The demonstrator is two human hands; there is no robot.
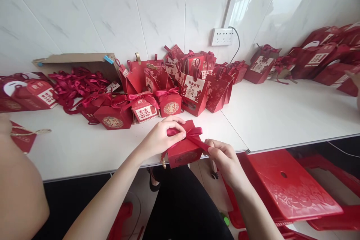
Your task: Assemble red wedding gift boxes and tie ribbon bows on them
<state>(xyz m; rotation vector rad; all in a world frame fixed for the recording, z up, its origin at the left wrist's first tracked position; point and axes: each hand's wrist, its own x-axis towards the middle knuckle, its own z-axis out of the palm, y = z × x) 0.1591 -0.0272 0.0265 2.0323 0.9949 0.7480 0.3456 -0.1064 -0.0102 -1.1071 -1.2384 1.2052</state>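
A small red gift box (184, 152) rests at the front edge of the white table, jutting slightly over it. On its top is a bow of red satin ribbon (194, 132). My left hand (165, 135) reaches over the box from the left, its thumb and fingers pinched on the bow's left loop near the knot. At the box's right side, my right hand (222, 155) is closed on a ribbon tail, which runs taut from the knot. A bit of twisted gold cord (163, 162) shows at the box's lower left corner.
Finished-looking red boxes (113, 117) with bows stand behind. A cardboard carton (78, 58) holds a heap of ribbons (81, 82). Taller gift boxes (194, 95) line the wall below a power strip (222, 37). Another person's arm (19, 180) is at left; a red stool (292, 183) sits below right.
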